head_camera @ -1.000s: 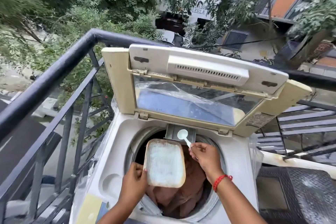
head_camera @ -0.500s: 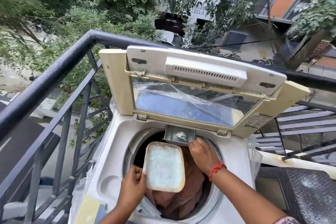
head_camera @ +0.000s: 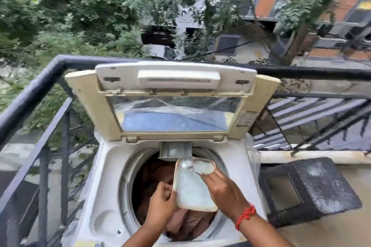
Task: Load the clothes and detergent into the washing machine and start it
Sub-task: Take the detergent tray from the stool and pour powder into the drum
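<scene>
The top-loading washing machine (head_camera: 112,176) stands with its lid (head_camera: 174,104) raised. Brownish clothes (head_camera: 188,224) fill the drum. At the drum's back rim the grey detergent drawer (head_camera: 174,151) is pulled out. My left hand (head_camera: 162,204) grips the left edge of a cream detergent tub (head_camera: 189,192) of pale powder, tilted over the drum. My right hand (head_camera: 221,191) holds a small white spoon (head_camera: 187,165), whose bowl lies in the powder at the tub's top end, just below the drawer.
A black metal railing (head_camera: 38,90) runs close along the left and back of the machine. A dark wicker stool (head_camera: 313,186) stands to the right beside a low ledge (head_camera: 313,156). Trees and buildings lie beyond.
My right hand has drawn the spoon back from the detergent drawer into the tub. The tub has shifted right and tilted up toward the drawer. The view has swung to the left.
</scene>
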{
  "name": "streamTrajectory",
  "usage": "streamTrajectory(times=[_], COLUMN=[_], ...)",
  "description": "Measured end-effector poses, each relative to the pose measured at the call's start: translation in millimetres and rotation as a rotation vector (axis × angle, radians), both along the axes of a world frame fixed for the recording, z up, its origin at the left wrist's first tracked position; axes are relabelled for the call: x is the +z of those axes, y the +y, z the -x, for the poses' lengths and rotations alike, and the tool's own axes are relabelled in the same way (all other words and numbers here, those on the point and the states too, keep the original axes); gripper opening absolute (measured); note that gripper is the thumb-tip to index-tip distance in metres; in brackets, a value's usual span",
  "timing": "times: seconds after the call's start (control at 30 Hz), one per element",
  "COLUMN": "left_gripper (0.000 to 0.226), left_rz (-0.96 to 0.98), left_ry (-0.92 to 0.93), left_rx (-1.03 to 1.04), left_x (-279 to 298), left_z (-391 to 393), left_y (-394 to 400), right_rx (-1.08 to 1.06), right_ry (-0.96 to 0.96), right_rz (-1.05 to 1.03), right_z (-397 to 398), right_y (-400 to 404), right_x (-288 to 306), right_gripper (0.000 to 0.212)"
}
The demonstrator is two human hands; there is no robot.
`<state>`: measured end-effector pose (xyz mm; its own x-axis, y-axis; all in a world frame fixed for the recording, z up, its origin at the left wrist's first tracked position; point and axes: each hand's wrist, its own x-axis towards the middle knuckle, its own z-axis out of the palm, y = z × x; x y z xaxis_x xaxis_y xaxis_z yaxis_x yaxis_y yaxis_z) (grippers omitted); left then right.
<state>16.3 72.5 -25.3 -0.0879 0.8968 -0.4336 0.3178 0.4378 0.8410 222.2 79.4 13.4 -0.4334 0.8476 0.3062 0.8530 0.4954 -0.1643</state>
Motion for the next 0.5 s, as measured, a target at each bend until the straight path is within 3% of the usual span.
streamTrajectory(times=[0.2, 0.3, 0.5], left_gripper=[0.008, 0.011, 0.015], left_rz=[0.013, -0.038, 0.007], left_ry=[-0.028, -0.063, -0.201], left_rx=[-0.15, -0.235, -0.363], left_x=[8.8, 13.5, 18.9], left_z=[-72.5, -113.4, -207.5], left_y=[1.4, 4.5, 9.6], right_rx=[-0.206, -0.312, -0.638], right_ry=[0.001, 0.063, 0.292], right_rz=[0.054, 0.056, 0.019], right_z=[-66.7, -99.8, -168.5], right_y=[-53.9, -70.5, -102.4], right_x=[-2.8, -4.0, -5.6], right_gripper=[0.032, 0.014, 0.006])
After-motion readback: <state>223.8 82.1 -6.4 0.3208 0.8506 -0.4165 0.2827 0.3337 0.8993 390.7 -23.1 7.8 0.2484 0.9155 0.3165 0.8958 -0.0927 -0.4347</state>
